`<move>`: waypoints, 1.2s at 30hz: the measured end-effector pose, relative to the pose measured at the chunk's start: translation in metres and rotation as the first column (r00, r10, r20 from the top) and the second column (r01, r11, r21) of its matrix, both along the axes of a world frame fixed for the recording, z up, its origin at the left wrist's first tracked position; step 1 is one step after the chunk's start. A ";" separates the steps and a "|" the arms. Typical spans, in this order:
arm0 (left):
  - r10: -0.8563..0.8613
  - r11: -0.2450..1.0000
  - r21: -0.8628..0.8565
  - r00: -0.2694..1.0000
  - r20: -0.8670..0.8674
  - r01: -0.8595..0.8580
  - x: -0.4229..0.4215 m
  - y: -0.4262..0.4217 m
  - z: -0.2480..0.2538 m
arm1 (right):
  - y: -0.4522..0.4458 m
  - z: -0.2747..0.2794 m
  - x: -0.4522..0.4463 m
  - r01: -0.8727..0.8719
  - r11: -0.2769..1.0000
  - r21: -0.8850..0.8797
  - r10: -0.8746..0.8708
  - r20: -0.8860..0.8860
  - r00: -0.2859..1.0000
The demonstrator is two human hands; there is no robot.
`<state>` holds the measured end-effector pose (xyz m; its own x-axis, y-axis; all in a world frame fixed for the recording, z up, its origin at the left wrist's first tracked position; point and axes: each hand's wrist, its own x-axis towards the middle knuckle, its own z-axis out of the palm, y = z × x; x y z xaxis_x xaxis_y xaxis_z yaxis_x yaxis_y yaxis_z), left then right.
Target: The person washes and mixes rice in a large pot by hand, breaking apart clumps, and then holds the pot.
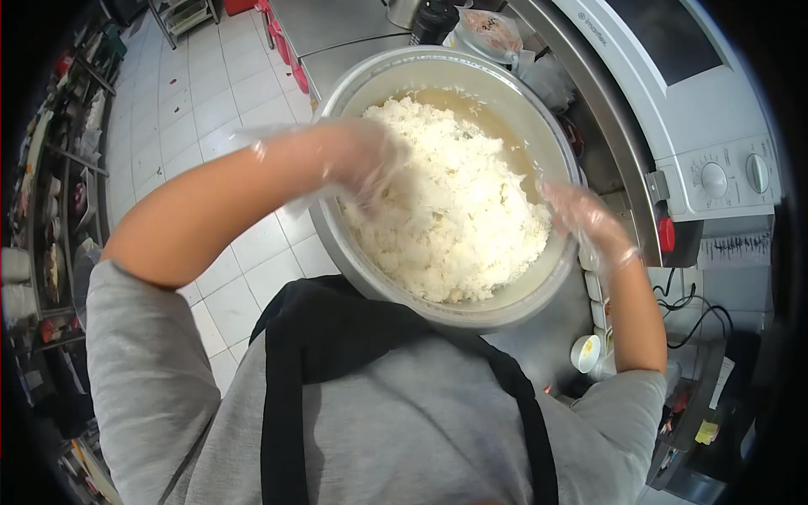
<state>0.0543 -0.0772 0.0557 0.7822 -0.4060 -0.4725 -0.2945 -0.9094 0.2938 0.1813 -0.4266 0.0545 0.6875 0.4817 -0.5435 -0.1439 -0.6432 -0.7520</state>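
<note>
A big round pot [446, 317] holds a heap of white cooked rice [471, 202]. Along the far inner wall the bottom shows a brownish film with loose grains. My left hand [366, 160], in a loose clear plastic glove, reaches over the left rim to the rice; motion smears its fingers, and I cannot make out whether they hold any rice. On the right side, my right hand [587, 220], also in a clear glove, is bent over the pot's rim with its fingertips on the inner side.
The pot stands on a steel counter [539, 358]. A white microwave [682, 126] is at the right, a black bottle [435, 21] and bagged food [488, 34] behind. A small white bowl [585, 353] sits at lower right. Shelves [63, 194] line the left, beyond the tiled floor [202, 93].
</note>
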 end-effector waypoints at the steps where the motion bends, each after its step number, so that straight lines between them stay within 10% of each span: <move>1: -0.051 0.996 0.070 0.999 -0.001 0.051 -0.007 0.008 -0.003 | 0.015 0.013 -0.018 -0.006 0.971 -0.237 0.015 0.036 0.999; 2: 0.008 0.997 0.080 1.000 0.009 -0.008 -0.010 0.007 -0.010 | 0.026 0.018 -0.032 -0.002 0.887 -0.461 0.036 0.064 0.997; 5: 0.154 0.984 0.091 0.988 0.012 -0.155 -0.022 -0.007 -0.025 | 0.035 0.000 -0.044 0.093 0.978 -0.188 -0.098 -0.013 0.995; 10: 0.220 0.973 -0.090 0.973 0.073 -0.213 -0.024 -0.033 -0.046 | 0.060 -0.041 -0.014 0.180 0.958 -0.222 -0.218 -0.163 0.962; 16: 0.276 0.929 -0.168 0.919 -0.281 -0.331 -0.005 -0.041 -0.025 | 0.044 -0.082 0.003 0.351 0.936 -0.004 -0.335 -0.310 0.890; 24: 0.400 0.817 -0.356 0.890 -0.218 -0.454 0.015 -0.061 -0.047 | 0.095 -0.001 -0.052 0.097 0.991 -0.095 -0.101 -0.038 0.994; 27: 0.447 0.809 -0.379 0.889 -0.099 -0.449 0.038 -0.072 -0.068 | 0.106 -0.048 -0.041 0.036 0.911 -0.412 0.125 0.358 0.925; 31: 0.397 0.773 -0.575 0.911 0.110 -0.267 0.071 -0.059 -0.089 | 0.117 -0.055 -0.025 -0.185 0.954 0.234 0.055 0.471 0.880; 32: 0.374 0.759 -0.650 0.845 0.382 -0.042 0.079 -0.051 -0.091 | 0.122 -0.048 -0.018 -0.158 0.950 0.268 0.037 0.408 0.912; 34: 0.383 0.830 -0.527 0.874 0.300 -0.183 0.089 -0.034 -0.058 | 0.133 -0.030 0.005 -0.109 0.937 0.331 0.011 0.283 0.959; 36: 0.315 0.909 -0.367 0.905 0.285 -0.201 0.096 -0.021 -0.030 | 0.147 -0.003 0.026 -0.105 0.994 0.022 0.085 0.443 0.892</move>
<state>0.1505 -0.0981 0.0253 0.9665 -0.2523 -0.0463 -0.1944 -0.8383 0.5095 0.2076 -0.2794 0.0514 0.8012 0.5733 -0.1713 0.2696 -0.6015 -0.7520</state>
